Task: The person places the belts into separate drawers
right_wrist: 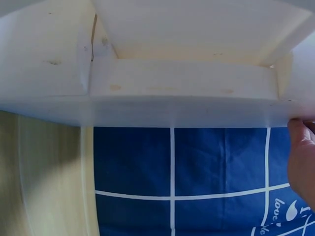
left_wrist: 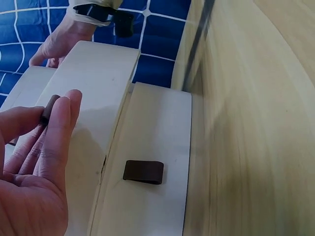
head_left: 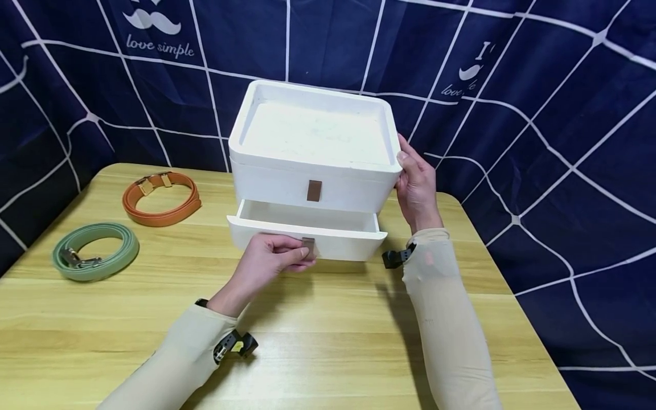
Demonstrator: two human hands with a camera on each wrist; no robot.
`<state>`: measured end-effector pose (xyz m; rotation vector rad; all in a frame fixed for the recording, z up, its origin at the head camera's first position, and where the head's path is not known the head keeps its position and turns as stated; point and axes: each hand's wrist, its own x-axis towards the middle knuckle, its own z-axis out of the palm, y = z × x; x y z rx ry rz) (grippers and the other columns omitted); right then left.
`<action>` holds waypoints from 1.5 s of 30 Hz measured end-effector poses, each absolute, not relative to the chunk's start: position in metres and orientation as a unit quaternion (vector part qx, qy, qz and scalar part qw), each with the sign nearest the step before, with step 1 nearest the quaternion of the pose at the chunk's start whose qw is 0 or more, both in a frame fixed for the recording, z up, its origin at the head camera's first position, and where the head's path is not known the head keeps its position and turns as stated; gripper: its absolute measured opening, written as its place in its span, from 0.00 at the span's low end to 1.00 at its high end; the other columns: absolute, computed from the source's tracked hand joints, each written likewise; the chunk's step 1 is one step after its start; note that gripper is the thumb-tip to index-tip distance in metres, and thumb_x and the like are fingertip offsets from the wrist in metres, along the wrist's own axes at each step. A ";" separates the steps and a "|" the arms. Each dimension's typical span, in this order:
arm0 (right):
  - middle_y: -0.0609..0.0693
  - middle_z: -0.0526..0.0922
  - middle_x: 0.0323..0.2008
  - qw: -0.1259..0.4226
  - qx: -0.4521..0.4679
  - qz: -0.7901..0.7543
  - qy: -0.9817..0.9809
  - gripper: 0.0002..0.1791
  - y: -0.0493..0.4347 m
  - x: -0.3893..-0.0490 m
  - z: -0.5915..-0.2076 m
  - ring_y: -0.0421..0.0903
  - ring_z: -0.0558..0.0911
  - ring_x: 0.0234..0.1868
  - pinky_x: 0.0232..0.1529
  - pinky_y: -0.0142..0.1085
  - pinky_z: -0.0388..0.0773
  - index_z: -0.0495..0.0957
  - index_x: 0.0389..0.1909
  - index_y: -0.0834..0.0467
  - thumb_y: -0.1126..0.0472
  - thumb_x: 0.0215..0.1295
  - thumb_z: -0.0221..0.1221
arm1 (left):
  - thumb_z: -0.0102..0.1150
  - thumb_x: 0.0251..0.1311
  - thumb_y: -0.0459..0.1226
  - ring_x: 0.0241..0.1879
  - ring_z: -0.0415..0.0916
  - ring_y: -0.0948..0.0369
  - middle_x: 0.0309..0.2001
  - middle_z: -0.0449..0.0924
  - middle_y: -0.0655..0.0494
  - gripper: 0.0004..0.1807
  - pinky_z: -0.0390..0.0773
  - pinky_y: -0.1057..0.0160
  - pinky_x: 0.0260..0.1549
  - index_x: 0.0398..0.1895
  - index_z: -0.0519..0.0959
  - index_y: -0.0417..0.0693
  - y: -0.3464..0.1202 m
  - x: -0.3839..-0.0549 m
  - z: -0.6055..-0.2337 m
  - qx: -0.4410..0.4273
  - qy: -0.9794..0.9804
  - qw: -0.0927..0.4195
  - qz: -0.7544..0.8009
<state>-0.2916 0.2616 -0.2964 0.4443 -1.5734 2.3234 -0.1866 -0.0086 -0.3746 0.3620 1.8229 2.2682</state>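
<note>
A white drawer box (head_left: 315, 128) with a recessed top stands on the table, one drawer (head_left: 338, 242) pulled partway out. My left hand (head_left: 263, 259) pinches that drawer's brown pull tab (left_wrist: 49, 109) between thumb and fingers. Nothing shows inside the visible part of the drawer. Below it, in the left wrist view, a closed drawer front (left_wrist: 147, 132) bears its own dark tab (left_wrist: 143, 171). Against the box's right side near the top, my right hand (head_left: 417, 188) holds the rear edge; some of its fingers are hidden.
Left of the box lie two coiled belts, an orange one (head_left: 164, 219) and, nearer, a green one (head_left: 123, 256). Behind and to the right of the wooden table (head_left: 318, 347) hangs a dark blue checked cloth (head_left: 328, 40). Another brown tab (head_left: 314, 191) marks the upper drawer.
</note>
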 end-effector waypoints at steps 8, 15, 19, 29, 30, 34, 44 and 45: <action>0.61 0.71 0.65 0.147 0.155 0.818 -0.534 0.25 0.263 -0.292 -0.296 0.40 0.74 0.30 0.22 0.21 0.71 0.68 0.66 0.68 0.68 0.69 0.54 | 0.58 0.61 0.20 0.37 0.85 0.47 0.38 0.83 0.32 0.10 0.86 0.55 0.40 0.44 0.77 0.19 -0.008 -0.186 -0.375 0.125 0.620 0.103 0.767; 0.60 0.72 0.65 0.139 0.145 0.820 -0.535 0.26 0.263 -0.291 -0.295 0.43 0.79 0.41 0.24 0.21 0.74 0.68 0.66 0.68 0.68 0.68 0.55 | 0.59 0.62 0.22 0.38 0.85 0.46 0.38 0.83 0.34 0.09 0.86 0.55 0.40 0.44 0.78 0.21 -0.008 -0.185 -0.378 0.137 0.631 0.102 0.756; 0.60 0.72 0.65 0.140 0.142 0.820 -0.536 0.25 0.262 -0.291 -0.295 0.42 0.78 0.40 0.23 0.21 0.73 0.68 0.66 0.68 0.68 0.68 0.55 | 0.59 0.62 0.22 0.38 0.85 0.47 0.38 0.84 0.34 0.09 0.86 0.55 0.40 0.44 0.78 0.21 -0.008 -0.184 -0.379 0.142 0.631 0.100 0.756; 0.60 0.70 0.66 0.145 0.154 0.814 -0.541 0.25 0.262 -0.291 -0.295 0.44 0.78 0.46 0.26 0.21 0.75 0.67 0.67 0.68 0.68 0.70 0.52 | 0.59 0.62 0.23 0.37 0.85 0.48 0.37 0.84 0.35 0.09 0.87 0.56 0.39 0.43 0.79 0.22 -0.010 -0.183 -0.379 0.146 0.642 0.099 0.746; 0.60 0.70 0.66 0.148 0.156 0.810 -0.546 0.25 0.262 -0.291 -0.294 0.44 0.78 0.47 0.27 0.21 0.75 0.66 0.67 0.68 0.68 0.70 0.52 | 0.59 0.62 0.23 0.37 0.85 0.48 0.37 0.84 0.35 0.09 0.87 0.56 0.39 0.43 0.79 0.22 -0.010 -0.182 -0.379 0.145 0.641 0.100 0.747; 0.61 0.70 0.66 0.149 0.161 0.811 -0.542 0.25 0.261 -0.291 -0.294 0.46 0.78 0.51 0.34 0.22 0.79 0.66 0.67 0.69 0.68 0.70 0.52 | 0.59 0.62 0.22 0.37 0.85 0.48 0.37 0.84 0.35 0.09 0.87 0.56 0.40 0.43 0.79 0.22 -0.010 -0.181 -0.377 0.144 0.641 0.099 0.747; 0.60 0.70 0.66 0.141 0.154 0.812 -0.545 0.25 0.262 -0.289 -0.295 0.41 0.77 0.40 0.24 0.20 0.73 0.67 0.67 0.67 0.68 0.71 0.52 | 0.58 0.62 0.21 0.38 0.85 0.46 0.37 0.84 0.36 0.08 0.87 0.56 0.40 0.43 0.79 0.23 -0.010 -0.179 -0.379 0.149 0.647 0.103 0.740; 0.60 0.70 0.66 0.141 0.154 0.812 -0.545 0.25 0.262 -0.289 -0.295 0.41 0.78 0.40 0.24 0.20 0.74 0.67 0.67 0.67 0.68 0.71 0.52 | 0.58 0.62 0.21 0.39 0.85 0.45 0.37 0.84 0.36 0.08 0.87 0.56 0.40 0.43 0.79 0.24 -0.010 -0.178 -0.378 0.150 0.648 0.103 0.740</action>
